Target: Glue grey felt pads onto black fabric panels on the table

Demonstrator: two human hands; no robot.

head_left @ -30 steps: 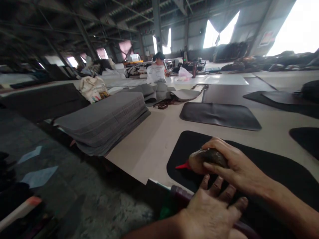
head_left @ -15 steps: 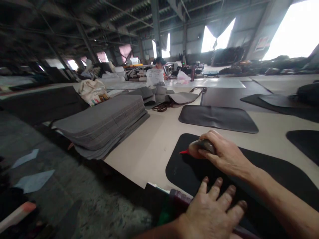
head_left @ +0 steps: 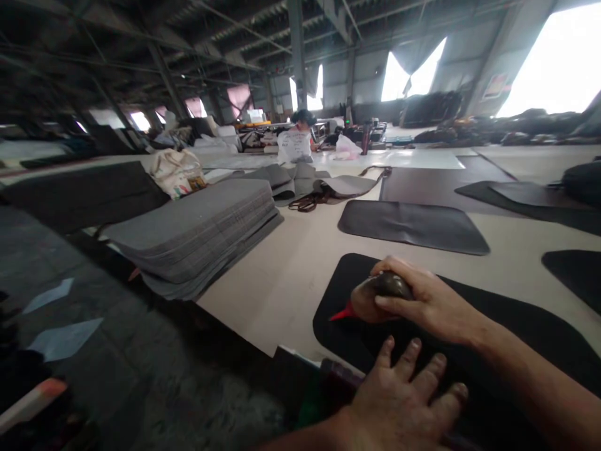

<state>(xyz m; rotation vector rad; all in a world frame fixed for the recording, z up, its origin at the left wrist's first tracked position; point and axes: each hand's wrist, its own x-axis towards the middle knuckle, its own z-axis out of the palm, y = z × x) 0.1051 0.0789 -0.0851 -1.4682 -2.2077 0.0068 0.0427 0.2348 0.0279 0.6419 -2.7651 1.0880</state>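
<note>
My right hand is wrapped round a squeeze bottle with a red pointed nozzle. The bottle is tipped over so the nozzle points left and down at a black rounded mat piece; whether the tip touches is too fine to tell. Fingers spread, my left hand lies flat on the near edge of that same piece. Just beyond it rests a dark glossy rounded panel with a crease across its middle.
A thick stack of grey sheets stands on the table at left. Behind it lie a cloth bag and loose grey pieces. More dark pieces lie at right. Across the tables sits another person.
My right hand has brought the bottle toward me, so the red nozzle sits nearer the mat piece's left front corner. My left hand has stayed in place.
</note>
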